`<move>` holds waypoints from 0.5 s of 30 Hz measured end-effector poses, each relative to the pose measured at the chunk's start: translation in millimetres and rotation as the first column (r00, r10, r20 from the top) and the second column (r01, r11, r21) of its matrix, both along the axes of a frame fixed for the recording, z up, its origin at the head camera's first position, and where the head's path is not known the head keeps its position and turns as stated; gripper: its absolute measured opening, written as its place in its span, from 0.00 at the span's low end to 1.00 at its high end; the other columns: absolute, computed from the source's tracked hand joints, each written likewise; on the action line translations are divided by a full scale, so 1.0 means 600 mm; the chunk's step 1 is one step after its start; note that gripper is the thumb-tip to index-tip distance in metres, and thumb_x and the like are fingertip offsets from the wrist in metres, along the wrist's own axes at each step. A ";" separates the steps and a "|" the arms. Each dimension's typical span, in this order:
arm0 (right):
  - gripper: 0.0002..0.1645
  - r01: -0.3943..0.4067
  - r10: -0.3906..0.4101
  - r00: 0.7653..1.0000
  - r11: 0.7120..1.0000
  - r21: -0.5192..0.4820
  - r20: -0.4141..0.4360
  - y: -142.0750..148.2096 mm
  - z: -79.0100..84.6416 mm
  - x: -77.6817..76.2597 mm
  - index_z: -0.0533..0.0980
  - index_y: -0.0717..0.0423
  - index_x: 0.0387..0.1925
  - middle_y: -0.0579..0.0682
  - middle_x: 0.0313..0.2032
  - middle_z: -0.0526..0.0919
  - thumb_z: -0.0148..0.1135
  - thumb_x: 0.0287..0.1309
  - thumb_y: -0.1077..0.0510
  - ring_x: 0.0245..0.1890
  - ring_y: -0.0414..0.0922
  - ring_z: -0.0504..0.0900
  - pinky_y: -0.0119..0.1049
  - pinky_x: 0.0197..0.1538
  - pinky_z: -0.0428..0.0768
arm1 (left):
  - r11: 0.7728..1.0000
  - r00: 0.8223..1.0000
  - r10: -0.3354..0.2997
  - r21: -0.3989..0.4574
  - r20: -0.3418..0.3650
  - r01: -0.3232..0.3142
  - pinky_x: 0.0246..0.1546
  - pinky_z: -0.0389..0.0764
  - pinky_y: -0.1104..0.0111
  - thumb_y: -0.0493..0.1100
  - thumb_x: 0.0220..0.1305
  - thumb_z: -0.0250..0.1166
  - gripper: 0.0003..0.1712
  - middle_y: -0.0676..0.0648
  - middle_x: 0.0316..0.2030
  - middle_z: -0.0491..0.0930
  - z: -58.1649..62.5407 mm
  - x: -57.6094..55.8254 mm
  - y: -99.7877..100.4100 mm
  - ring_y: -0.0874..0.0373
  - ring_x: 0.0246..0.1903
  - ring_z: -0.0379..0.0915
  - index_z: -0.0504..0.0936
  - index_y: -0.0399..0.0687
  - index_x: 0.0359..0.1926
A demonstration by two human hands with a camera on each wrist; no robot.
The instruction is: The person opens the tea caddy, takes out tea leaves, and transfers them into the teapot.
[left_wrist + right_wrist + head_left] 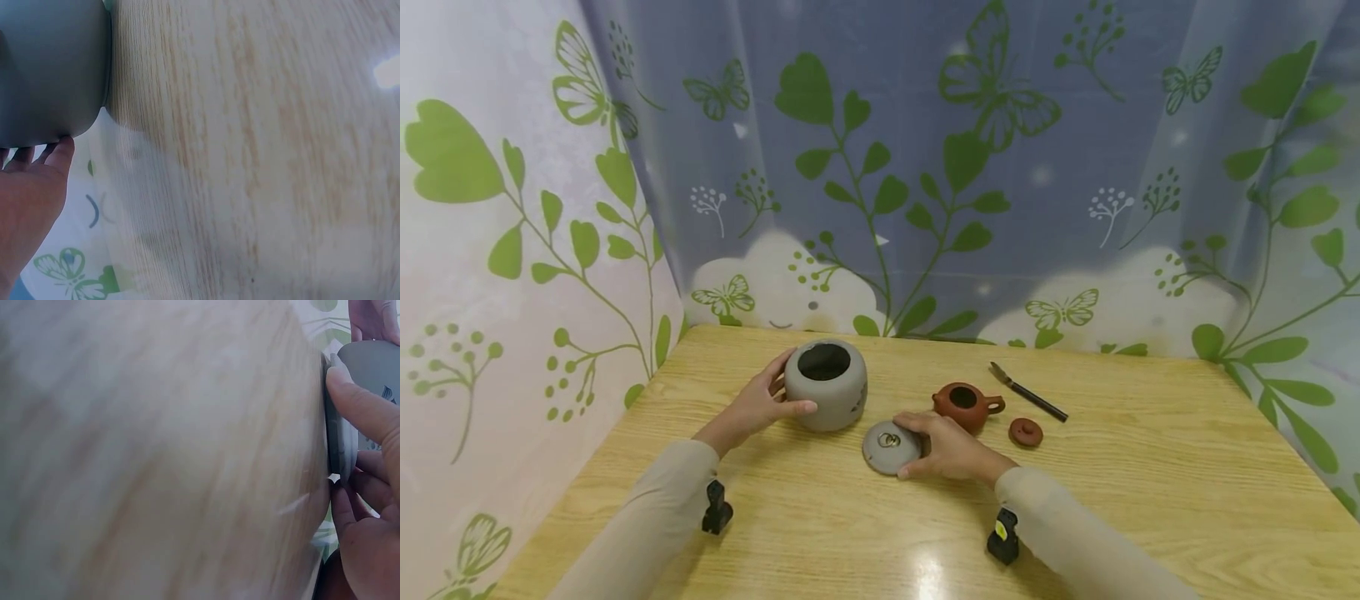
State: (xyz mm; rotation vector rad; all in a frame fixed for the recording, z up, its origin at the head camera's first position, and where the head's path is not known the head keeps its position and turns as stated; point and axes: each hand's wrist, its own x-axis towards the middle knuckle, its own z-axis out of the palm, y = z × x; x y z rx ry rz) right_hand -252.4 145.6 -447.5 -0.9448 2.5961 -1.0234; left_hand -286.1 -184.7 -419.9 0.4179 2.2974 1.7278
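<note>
On the wooden desk point(790, 533), a grey jar point(835, 404) sits uncovered, held round its side by the left hand point(760, 404). Just to its right, the right hand point(951, 448) grips a round grey lid point(882, 458) at the rim, between thumb and fingers. Beyond that hand stands a reddish-brown teapot point(967, 418), its mouth bare, near a small reddish lid point(1026, 432).

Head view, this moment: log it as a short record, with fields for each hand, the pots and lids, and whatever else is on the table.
left hand: holds the side of the open gray jar
right hand: grips the edge of the gray lid, rings on top
teapot: reddish-brown, uncovered
teapot lid: off, right of the teapot
slim tool: dark handle, lying behind the teapot lid
surface: wood-grain table
</note>
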 end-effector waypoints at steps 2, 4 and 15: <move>0.50 -0.001 0.001 1.000 1.000 -0.001 0.000 0.000 0.001 0.000 0.65 0.61 0.68 0.59 0.68 0.64 0.75 0.47 0.46 0.69 0.56 0.60 0.54 0.67 0.62 | 1.000 1.000 0.001 -0.004 0.000 -0.001 0.70 0.51 0.52 0.47 0.54 0.74 0.61 0.47 0.75 0.39 0.000 -0.001 0.000 0.44 0.74 0.38 0.40 0.58 0.77; 0.50 -0.001 0.001 1.000 1.000 -0.001 0.000 0.000 0.001 0.000 0.65 0.61 0.68 0.59 0.68 0.64 0.75 0.47 0.47 0.69 0.56 0.61 0.54 0.67 0.62 | 1.000 1.000 -0.001 -0.007 0.000 0.001 0.70 0.50 0.52 0.48 0.54 0.74 0.62 0.47 0.76 0.39 -0.001 -0.002 -0.001 0.44 0.74 0.37 0.39 0.58 0.77; 0.47 0.003 -0.002 1.000 1.000 -0.014 0.013 -0.002 0.005 0.000 0.66 0.61 0.67 0.59 0.67 0.65 0.74 0.48 0.50 0.69 0.56 0.62 0.52 0.67 0.63 | 1.000 1.000 0.008 -0.015 0.003 -0.008 0.70 0.50 0.52 0.48 0.53 0.74 0.61 0.47 0.75 0.39 -0.004 -0.005 -0.002 0.44 0.74 0.38 0.40 0.58 0.77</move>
